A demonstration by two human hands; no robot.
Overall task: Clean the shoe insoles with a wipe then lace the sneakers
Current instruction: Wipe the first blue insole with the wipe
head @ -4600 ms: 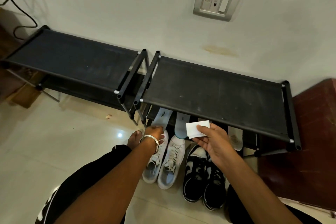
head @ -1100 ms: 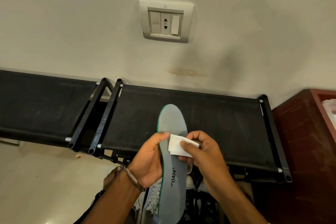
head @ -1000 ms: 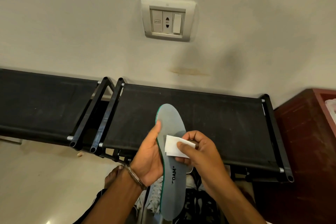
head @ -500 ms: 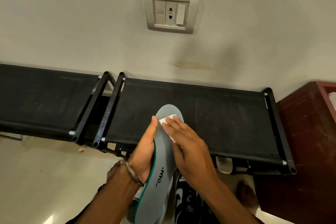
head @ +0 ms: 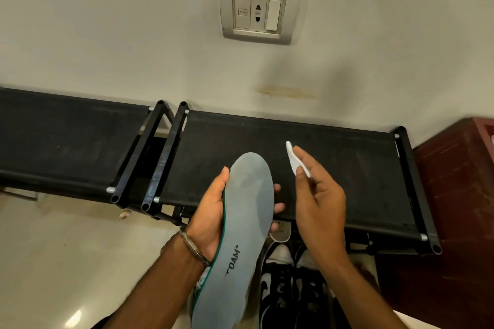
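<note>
- A grey insole (head: pixel 242 232) is gripped by the left hand (head: pixel 211 218), fingers curled round its edges, above the black shoe rack (head: pixel 347 168).
- A white wipe (head: pixel 293 158) is pinched in the right hand (head: pixel 320 195), just beside the insole's toe, not touching.
- Black sneakers (head: pixel 291 294) are seen on the floor below.

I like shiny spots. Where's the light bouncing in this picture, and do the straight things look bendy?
In the head view, a bright glare spot sits on the floor at lower left; the black shoe rack bows from the wide lens; the wipe in the right hand looks slightly smeared; the insole in the left hand is sharp.
</note>
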